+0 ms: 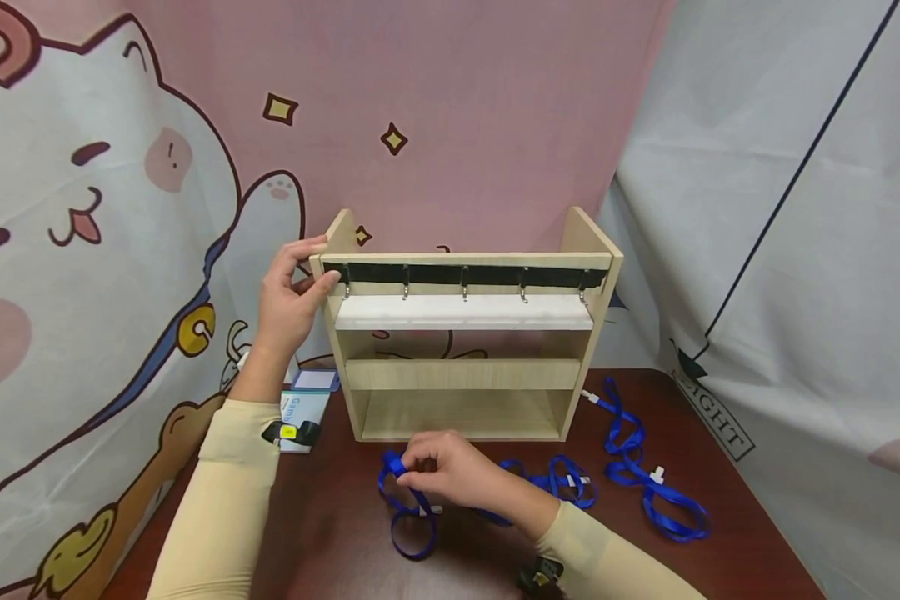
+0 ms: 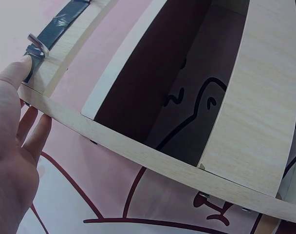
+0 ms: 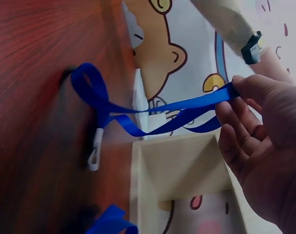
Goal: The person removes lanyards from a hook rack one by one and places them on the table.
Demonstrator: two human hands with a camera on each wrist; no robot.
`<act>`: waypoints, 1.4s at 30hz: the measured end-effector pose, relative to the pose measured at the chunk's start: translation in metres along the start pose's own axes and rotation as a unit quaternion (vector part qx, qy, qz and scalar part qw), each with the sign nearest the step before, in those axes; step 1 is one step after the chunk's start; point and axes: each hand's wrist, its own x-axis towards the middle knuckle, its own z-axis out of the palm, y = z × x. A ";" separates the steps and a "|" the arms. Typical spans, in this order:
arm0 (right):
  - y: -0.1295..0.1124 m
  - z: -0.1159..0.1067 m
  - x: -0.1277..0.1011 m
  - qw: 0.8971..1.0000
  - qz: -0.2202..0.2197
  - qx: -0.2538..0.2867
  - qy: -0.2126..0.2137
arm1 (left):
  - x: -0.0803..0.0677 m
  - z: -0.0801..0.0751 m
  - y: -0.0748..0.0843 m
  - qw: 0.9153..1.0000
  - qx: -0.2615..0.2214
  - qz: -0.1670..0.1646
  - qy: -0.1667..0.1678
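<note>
A small wooden shelf rack (image 1: 461, 375) stands on the table, with a black strip (image 1: 435, 274) and several metal hooks (image 1: 464, 283) along its top front bar. My left hand (image 1: 288, 296) grips the rack's upper left corner, thumb on the strip's end beside a hook (image 2: 38, 45) and fingers around the side panel. In front of the rack, my right hand (image 1: 453, 468) pinches a blue lanyard (image 1: 412, 533) between thumb and index finger. The lanyard's lower loop and white clip (image 3: 95, 150) hang down near the tabletop. The hooks carry nothing.
Other blue lanyards lie on the dark red table (image 1: 330, 533), one beyond my right wrist and one (image 1: 626, 450) to the rack's right. A white and light blue card or packet (image 1: 305, 417) lies left of the rack. Printed curtains hang behind and on both sides.
</note>
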 end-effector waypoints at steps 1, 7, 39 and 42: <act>0.002 0.001 0.000 1.000 0.005 0.004 -0.001 | 0.000 0.000 0.000 1.000 0.000 -0.001 0.000; 0.023 0.007 0.000 0.999 0.033 0.008 -0.005 | 0.000 0.000 -0.001 1.000 -0.004 0.000 0.000; 0.089 0.032 -0.001 0.987 0.148 -0.068 0.011 | 0.007 -0.003 -0.031 1.000 0.001 0.009 0.004; 0.090 0.033 -0.001 0.983 0.166 -0.071 0.019 | 0.006 -0.003 -0.030 1.000 0.000 0.007 0.004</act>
